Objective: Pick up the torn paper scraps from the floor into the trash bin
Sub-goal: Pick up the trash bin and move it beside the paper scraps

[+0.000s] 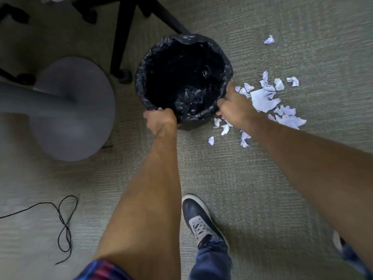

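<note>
On grey carpet, viewed from above, left to right: black cable looped loose; round grey pedestal base; black chair legs behind. Centre: trash bin, black-lined, upright, mouth facing up, looks empty of paper. Left hand fingers curled tight over near rim; right hand fingers closed on right rim. Likely 2-handed grip to position bin beside mess. Torn paper scraps just right of bin, scattered band running near-to-far; 1 stray piece farther off. Shoe below.
</note>
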